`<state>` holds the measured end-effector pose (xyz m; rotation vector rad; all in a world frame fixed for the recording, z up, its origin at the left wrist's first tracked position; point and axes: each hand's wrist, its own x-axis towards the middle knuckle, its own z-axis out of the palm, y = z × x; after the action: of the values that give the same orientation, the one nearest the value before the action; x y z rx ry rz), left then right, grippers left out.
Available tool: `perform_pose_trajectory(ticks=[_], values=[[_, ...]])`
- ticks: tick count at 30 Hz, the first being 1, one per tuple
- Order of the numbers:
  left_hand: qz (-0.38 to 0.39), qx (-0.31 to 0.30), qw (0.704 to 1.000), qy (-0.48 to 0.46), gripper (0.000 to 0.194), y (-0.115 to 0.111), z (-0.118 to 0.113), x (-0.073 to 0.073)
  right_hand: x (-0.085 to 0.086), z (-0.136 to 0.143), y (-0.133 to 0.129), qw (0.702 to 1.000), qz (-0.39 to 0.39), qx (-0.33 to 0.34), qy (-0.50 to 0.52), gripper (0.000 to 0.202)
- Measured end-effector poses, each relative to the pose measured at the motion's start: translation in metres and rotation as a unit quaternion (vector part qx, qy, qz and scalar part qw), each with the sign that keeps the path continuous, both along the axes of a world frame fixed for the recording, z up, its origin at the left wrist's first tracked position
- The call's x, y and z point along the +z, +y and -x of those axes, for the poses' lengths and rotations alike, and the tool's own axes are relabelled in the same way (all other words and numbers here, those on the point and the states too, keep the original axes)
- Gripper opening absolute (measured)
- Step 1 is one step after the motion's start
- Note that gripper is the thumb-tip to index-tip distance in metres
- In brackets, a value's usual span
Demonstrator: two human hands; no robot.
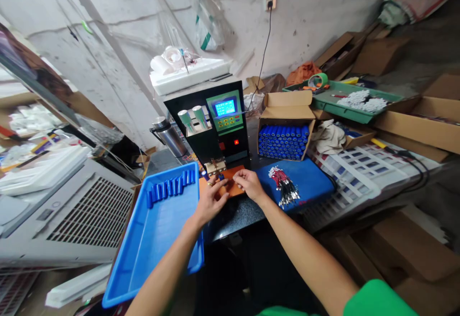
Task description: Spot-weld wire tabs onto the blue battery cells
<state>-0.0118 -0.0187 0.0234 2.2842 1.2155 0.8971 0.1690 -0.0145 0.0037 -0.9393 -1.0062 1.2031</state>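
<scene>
My left hand (212,201) is at the foot of a black spot welder (230,134), its fingers on a blue battery cell (221,177) under the welding tips (215,165). The fingers cover most of that cell. Just to the right, over the orange plate (235,191), my right hand (249,184) is closed in a pinch; whatever lies between its fingertips is too small to make out. Red and black wire leads (283,186) with white connectors lie in a bundle on a blue pad (312,182) to the right.
A blue tray (154,249) at left holds a row of blue cells (170,186). Behind the pad stands a cardboard box (285,103) packed with cells. A steel flask (170,136) stands left of the welder; a green tray (338,88) sits at back right.
</scene>
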Motion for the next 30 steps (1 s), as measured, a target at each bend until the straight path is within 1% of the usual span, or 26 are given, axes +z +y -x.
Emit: perform_pose_trajectory(ticks=[4, 10, 14, 19, 22, 25, 28, 30], values=[[0.025, -0.015, 0.999, -0.024, 0.046, 0.005, -0.003, -0.007, 0.001, -0.001, 0.0, 1.0, 0.022, -0.001, 0.009, 0.024], [0.061, -0.036, 0.996, -0.047, 0.051, 0.006, -0.002, -0.01, 0.001, 0.0, 0.002, 1.0, 0.026, -0.009, 0.003, 0.026], [0.058, -0.003, 0.998, -0.038, 0.048, 0.005, -0.003, -0.004, 0.0, 0.001, 0.003, 1.0, 0.024, -0.015, -0.004, 0.027], [0.045, 0.051, 0.997, -0.048, 0.032, 0.004, -0.006, 0.002, -0.001, 0.001, 0.004, 1.0, 0.02, -0.015, -0.003, 0.027], [0.064, 0.055, 0.994, -0.062, 0.029, 0.006, -0.008, 0.003, -0.001, 0.002, 0.004, 1.0, 0.018, -0.015, -0.005, 0.026], [0.079, 0.056, 0.994, -0.053, 0.03, 0.009, -0.01, 0.003, -0.001, 0.002, 0.005, 1.0, 0.02, -0.014, -0.014, 0.026], [0.041, 0.072, 0.996, -0.032, 0.031, 0.013, -0.012, 0.003, -0.001, 0.003, 0.005, 1.0, 0.018, -0.016, -0.015, 0.026], [0.03, 0.076, 0.996, -0.038, 0.029, 0.015, -0.012, 0.002, -0.001, 0.004, 0.006, 1.0, 0.019, -0.019, -0.015, 0.026]])
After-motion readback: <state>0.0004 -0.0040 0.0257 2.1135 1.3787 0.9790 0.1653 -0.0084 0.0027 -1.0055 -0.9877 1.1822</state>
